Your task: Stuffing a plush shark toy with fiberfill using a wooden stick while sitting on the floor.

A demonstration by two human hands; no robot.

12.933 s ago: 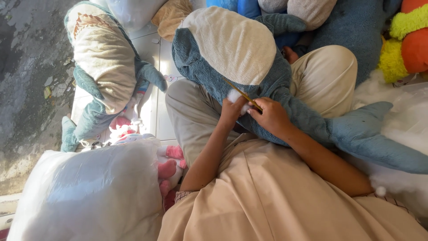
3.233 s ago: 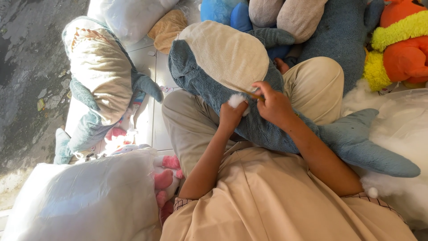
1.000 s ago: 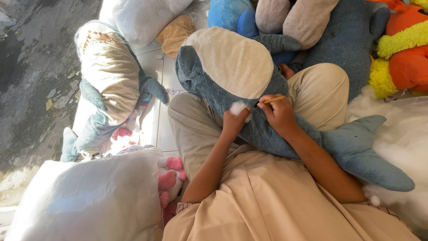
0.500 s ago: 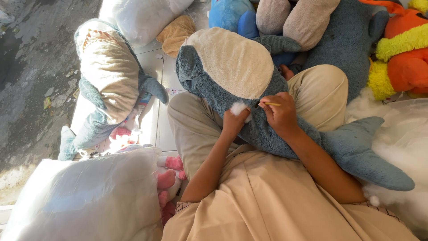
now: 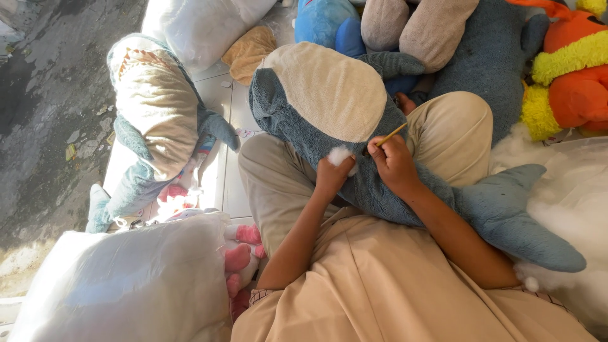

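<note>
Near the middle of the frame the left hand point(image 5: 332, 174) is closed around a white tuft of stuffing point(image 5: 340, 155), pressing it against the side of the shark point(image 5: 329, 101) lying across the person's lap. Just beside it, to the right, the right hand point(image 5: 394, 161) pinches a thin yellow stick point(image 5: 391, 134) between its fingers; the stick slants up to the right, and its lower end meets the plush close to the tuft. Whether that end goes into the toy I cannot tell.

The shark is grey-blue with a cream belly turned upward. Its head points to the upper left of the frame, and its tail point(image 5: 516, 218) runs out to the lower right, past the right forearm. It rests on the person's beige trousers point(image 5: 453, 130), with the knees spread to either side.

At the right edge lies a heap of loose white stuffing point(image 5: 573, 190), touching the tail. Above it, in the upper right corner, sits an orange and yellow plush point(image 5: 570, 69). Along the top edge are more soft toys, blue and grey. At the upper left a second shark point(image 5: 155, 107) lies belly up on white floor tiles point(image 5: 221, 171). A big clear bag of stuffing point(image 5: 126, 278) fills the lower left corner, with a pink toy point(image 5: 240, 250) just beside it.
</note>
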